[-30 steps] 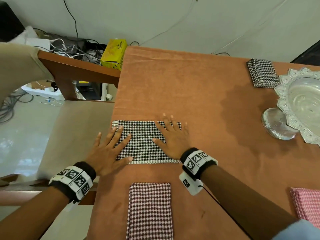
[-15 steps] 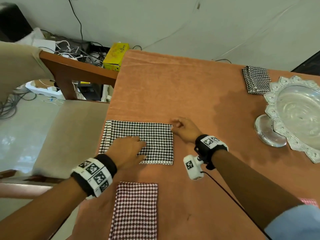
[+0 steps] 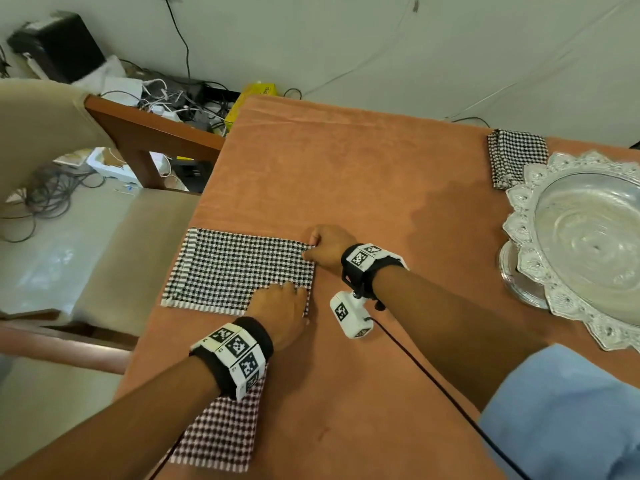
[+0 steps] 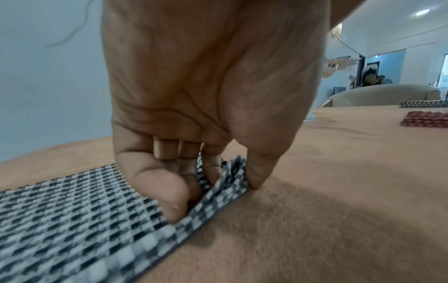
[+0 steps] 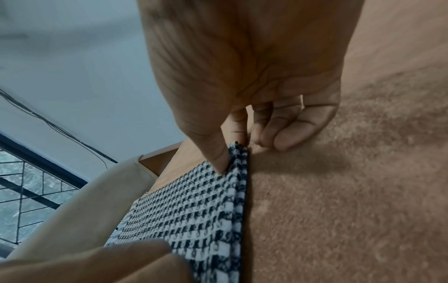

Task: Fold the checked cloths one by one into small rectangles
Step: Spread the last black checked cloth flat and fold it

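Note:
A black-and-white checked cloth (image 3: 239, 268) lies folded into a wide rectangle near the table's left edge. My left hand (image 3: 282, 308) pinches its near right corner, thumb outside and fingers curled on top, as the left wrist view shows the cloth (image 4: 72, 216) and my left hand (image 4: 230, 181). My right hand (image 3: 323, 245) pinches the far right corner; in the right wrist view the thumb presses the cloth (image 5: 194, 210) under my right hand (image 5: 236, 153). A red checked cloth (image 3: 225, 431) lies folded near me, partly under my left forearm.
An orange cover spreads over the table (image 3: 363, 174). A silver footed bowl (image 3: 585, 244) stands at the right, with another folded black checked cloth (image 3: 516, 154) behind it. A beige chair (image 3: 114, 251) stands left of the table. Cables and a yellow box (image 3: 252, 98) lie beyond.
Both hands were flat on the cloth; they slid to its right edge. The right hand curled onto the far corner, then the left reached the near corner and pinched it.

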